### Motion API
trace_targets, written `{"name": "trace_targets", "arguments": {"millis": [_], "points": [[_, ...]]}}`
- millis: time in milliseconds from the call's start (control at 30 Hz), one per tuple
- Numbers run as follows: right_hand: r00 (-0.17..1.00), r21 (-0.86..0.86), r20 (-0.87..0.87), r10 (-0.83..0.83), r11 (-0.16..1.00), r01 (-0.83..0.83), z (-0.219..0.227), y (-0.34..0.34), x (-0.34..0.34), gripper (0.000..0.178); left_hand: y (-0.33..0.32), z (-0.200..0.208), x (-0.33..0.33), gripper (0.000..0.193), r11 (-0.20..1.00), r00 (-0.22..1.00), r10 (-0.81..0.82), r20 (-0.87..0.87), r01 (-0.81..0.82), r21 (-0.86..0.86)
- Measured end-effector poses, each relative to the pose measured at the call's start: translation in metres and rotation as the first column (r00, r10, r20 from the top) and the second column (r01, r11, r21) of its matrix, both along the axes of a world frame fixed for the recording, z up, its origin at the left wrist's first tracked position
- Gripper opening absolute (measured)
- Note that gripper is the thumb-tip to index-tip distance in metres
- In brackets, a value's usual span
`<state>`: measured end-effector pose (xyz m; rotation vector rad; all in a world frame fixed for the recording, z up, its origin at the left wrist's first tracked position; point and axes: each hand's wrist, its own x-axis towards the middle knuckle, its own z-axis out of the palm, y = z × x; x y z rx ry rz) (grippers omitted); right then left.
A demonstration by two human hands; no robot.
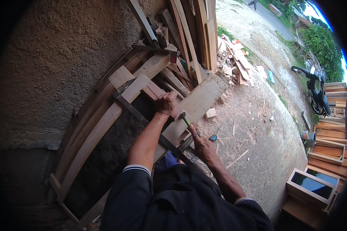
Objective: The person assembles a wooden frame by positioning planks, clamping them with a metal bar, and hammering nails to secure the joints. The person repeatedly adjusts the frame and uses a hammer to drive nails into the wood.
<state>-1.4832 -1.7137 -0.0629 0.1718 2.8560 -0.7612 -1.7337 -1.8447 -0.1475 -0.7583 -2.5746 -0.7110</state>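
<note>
My left hand (165,103) presses down on a pale wooden board (200,98) that lies across a dark metal bar clamp (140,117). My right hand (202,145) grips the green handle of a hammer (184,118), whose metal head sits on the board just right of my left hand. Both forearms come up from the lower edge in dark sleeves. Curved wooden frame pieces (92,131) lie under the clamp, against a rough plastered wall (54,57).
Upright planks (198,34) lean at the top. Wood offcuts (235,61) litter the dirt ground. A small blue tool (213,137) lies on the ground. A motorbike (316,90) stands at right, beside stacked wooden frames (329,148) and a box frame (312,184).
</note>
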Motion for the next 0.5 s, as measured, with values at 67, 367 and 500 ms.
{"name": "trace_targets", "arguments": {"millis": [67, 367, 500], "points": [[1.0, -0.011, -0.014, 0.014, 1.0, -0.014, -0.001, 0.0, 0.001, 0.084, 0.0, 0.0, 0.0, 0.015, 1.0, 1.0, 0.002, 0.029, -0.001, -0.008], [0.992, -0.123, -0.071, -0.106, 0.988, 0.096, 0.001, -0.003, -0.009, 0.082, 0.001, 0.003, 0.0, 0.024, 1.0, 0.998, 0.025, 0.056, -0.024, -0.004], [0.956, -0.21, -0.251, -0.154, 0.972, 0.102, 0.011, -0.007, -0.031, 0.062, 0.012, 0.018, 0.007, 0.043, 0.98, 0.908, 0.152, 0.391, -0.19, 0.059]]}}
